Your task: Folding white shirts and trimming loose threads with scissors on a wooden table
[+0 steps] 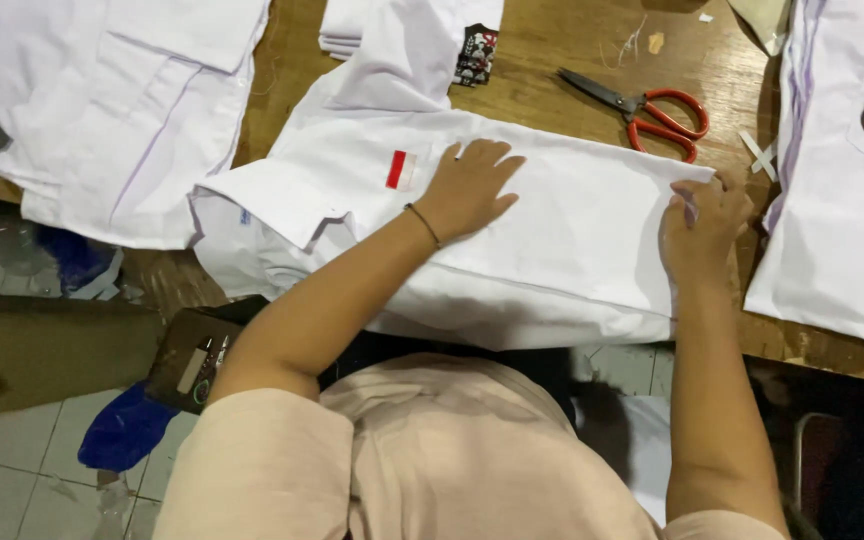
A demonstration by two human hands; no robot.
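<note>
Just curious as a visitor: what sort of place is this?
Probably a small garment or tailoring workshop: white uniform shirts lie across a wooden table, orange-handled scissors sit beside them, and thread scraps are scattered about.

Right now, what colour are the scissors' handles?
Orange-red handles on the scissors, lying on the wooden table; the head view shows them best.

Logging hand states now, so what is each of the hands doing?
Left hand: open, flat on the white shirt.
Right hand: fingers curled, pinching the shirt's edge.

head view | worn high, faces steeply down | close over wooden table point(572, 45) edge
</note>
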